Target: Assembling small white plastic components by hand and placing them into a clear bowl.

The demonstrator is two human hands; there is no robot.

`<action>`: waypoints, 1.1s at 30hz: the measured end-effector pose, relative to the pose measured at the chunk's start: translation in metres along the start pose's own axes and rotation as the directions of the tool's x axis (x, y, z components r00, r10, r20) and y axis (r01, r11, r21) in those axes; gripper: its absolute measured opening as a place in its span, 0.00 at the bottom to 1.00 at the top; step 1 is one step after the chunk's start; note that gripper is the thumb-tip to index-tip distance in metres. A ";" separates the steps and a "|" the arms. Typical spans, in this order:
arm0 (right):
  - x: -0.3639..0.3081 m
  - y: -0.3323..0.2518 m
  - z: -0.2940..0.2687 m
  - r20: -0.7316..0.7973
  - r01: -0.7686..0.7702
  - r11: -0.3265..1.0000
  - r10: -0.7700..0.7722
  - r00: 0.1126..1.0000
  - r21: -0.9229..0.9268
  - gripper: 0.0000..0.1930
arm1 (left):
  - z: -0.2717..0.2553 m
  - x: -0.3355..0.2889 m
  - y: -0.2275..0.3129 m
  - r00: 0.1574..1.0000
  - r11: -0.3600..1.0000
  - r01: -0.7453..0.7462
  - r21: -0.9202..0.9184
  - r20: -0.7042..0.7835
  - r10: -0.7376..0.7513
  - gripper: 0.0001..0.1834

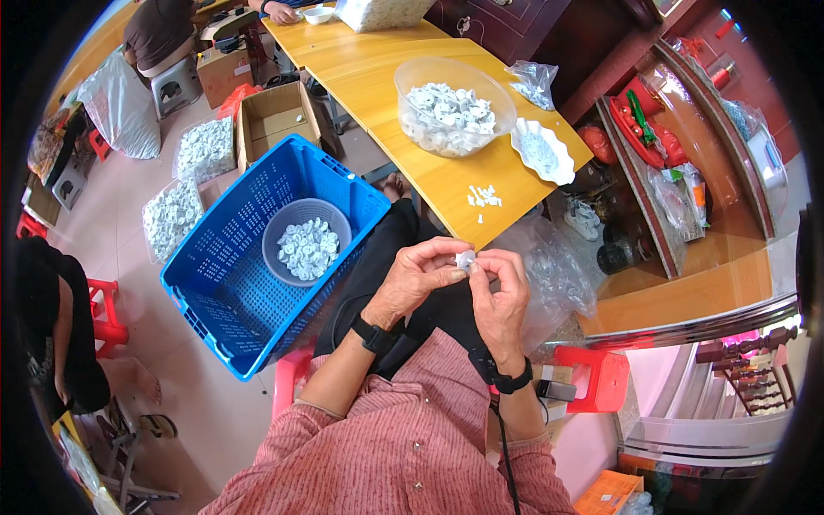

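A blue crate [225, 283] at the left holds a round basket [283, 225] of white caps. Above the lap, the left hand [414, 279] and right hand [502, 296] meet, their fingers [448, 276] pinching one small white cap [465, 259] between them. Beyond, a clear bowl [412, 73] of caps stands on the yellow surface [378, 94].

Here's a small white round plastic piece [465, 259], pinched between the fingertips of my left hand [418, 279] and my right hand [500, 292], held up over my lap just off the yellow table's near edge, mostly hidden by my fingers.
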State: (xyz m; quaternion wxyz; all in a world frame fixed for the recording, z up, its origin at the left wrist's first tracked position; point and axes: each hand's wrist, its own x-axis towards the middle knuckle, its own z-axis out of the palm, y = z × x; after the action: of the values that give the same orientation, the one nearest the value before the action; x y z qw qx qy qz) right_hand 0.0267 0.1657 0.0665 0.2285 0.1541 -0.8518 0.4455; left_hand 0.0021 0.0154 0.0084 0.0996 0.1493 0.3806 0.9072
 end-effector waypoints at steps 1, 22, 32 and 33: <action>0.000 0.000 0.000 -0.001 0.000 1.000 0.000 1.000 -0.001 0.05 | -0.001 0.000 -0.001 1.000 1.000 -0.013 0.014 0.005 0.012 0.19; -0.001 0.005 -0.001 0.054 0.013 1.000 -0.012 0.998 -0.027 0.05 | -0.002 0.000 0.000 0.994 0.974 -0.094 0.204 0.066 0.083 0.17; -0.001 0.009 -0.001 0.062 -0.046 0.998 0.043 0.997 0.053 0.04 | -0.004 -0.001 0.001 0.994 0.984 -0.059 0.166 0.103 0.042 0.18; -0.001 0.009 -0.002 0.069 -0.053 0.997 0.049 0.996 0.048 0.03 | -0.004 -0.001 0.001 0.994 0.984 -0.058 0.166 0.102 0.041 0.18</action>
State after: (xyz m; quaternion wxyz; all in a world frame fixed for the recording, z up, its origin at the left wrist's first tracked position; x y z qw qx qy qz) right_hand 0.0238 0.1723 0.0607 0.1840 0.1531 -0.8514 0.4668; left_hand 0.0016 0.0118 0.0068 0.0824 0.2108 0.4468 0.8655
